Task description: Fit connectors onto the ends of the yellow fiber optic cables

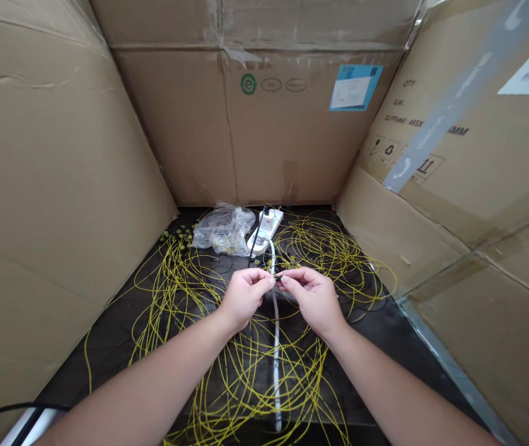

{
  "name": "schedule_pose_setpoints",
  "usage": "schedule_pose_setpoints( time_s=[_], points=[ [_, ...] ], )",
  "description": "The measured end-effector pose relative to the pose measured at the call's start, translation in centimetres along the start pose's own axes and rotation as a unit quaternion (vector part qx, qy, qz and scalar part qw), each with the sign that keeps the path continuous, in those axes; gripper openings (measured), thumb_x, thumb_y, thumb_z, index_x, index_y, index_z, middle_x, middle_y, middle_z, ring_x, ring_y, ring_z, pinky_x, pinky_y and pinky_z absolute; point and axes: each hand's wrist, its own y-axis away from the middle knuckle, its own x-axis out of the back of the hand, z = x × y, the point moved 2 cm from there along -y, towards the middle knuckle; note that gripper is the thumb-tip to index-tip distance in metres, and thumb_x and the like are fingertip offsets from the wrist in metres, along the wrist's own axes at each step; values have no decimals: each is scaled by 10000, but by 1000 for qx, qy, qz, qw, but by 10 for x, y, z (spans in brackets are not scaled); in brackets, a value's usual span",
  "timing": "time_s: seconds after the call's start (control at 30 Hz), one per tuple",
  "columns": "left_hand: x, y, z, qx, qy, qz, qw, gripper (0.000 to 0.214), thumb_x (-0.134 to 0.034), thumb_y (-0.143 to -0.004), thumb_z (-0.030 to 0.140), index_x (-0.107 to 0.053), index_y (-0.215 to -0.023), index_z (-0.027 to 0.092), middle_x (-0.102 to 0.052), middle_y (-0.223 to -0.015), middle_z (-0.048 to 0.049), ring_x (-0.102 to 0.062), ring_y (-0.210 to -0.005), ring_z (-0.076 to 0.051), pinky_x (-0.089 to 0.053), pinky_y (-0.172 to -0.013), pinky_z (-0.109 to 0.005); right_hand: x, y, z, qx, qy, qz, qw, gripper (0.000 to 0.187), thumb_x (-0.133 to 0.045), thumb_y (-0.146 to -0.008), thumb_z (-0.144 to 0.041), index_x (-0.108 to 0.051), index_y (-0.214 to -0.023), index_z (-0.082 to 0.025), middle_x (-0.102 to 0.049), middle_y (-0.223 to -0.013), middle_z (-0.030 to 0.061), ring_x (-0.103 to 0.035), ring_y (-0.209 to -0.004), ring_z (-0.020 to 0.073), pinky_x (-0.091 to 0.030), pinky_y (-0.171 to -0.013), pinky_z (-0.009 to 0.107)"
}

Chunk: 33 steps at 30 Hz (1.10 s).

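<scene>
My left hand (244, 296) is closed in a pinch, thumb against fingers, at the middle of the dark work surface. Facing it, my right hand (313, 300) also pinches, and the fingertips of both hands nearly meet. Between them shows a small dark piece (279, 278), gripped at the right fingertips; its kind is too small to tell. What the left fingertips hold is hidden. Thin yellow wires (246, 371) lie in loose loops under and in front of the hands. A white cable (277, 359) runs beneath the fingertips toward the front edge.
Behind the hands lie a white power strip (270, 224) with a black cord (256, 238), and a crumpled clear plastic bag (225, 229). More yellow wire bundles spread left (166, 297) and right (329, 248). Cardboard walls rise at left (60, 186), back (274, 142) and right (492, 186).
</scene>
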Motion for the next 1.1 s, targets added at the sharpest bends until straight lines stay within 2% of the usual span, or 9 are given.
schedule_pose_setpoints(
  time_s=[0.3, 0.63, 0.9, 1.1],
  points=[
    [0, -1, 0, 23, 19, -12, 999, 158, -665, -653, 242, -567, -633, 120, -371, -440, 71, -254, -374, -18, -143, -374, -176, -2, 1, -4, 2, 8, 6, 1000, 156, -667, -709, -294, -692, -799, -169, -693, -788, 60, -659, -700, 182, -542, -716, 352],
    [0, 0, 2, 63, 49, -14, 997, 170, -683, -618, 242, -563, -604, 123, -334, -433, 78, -218, -385, -15, -101, -388, -182, -1, 2, -2, 52, 57, 15, 997, 117, -645, -722, -259, -697, -803, -193, -692, -843, 60, -648, -769, 189, -531, -749, 362],
    [0, 0, 0, 57, 69, -26, 996, 216, -699, -634, 298, -567, -661, 129, -349, -444, 83, -225, -382, -9, -130, -371, -157, 0, 0, 0, 9, -8, 11, 1000, 190, -663, -715, -297, -693, -850, -166, -694, -867, 77, -662, -763, 192, -541, -766, 374],
    [-1, 1, 1, 45, 44, -7, 998, 211, -694, -643, 296, -568, -678, 131, -359, -430, 87, -232, -360, -7, -148, -351, -155, 1, 1, -2, 17, 11, 17, 1000, 186, -666, -713, -287, -697, -854, -169, -694, -890, 81, -658, -797, 197, -528, -784, 374]
  ],
)
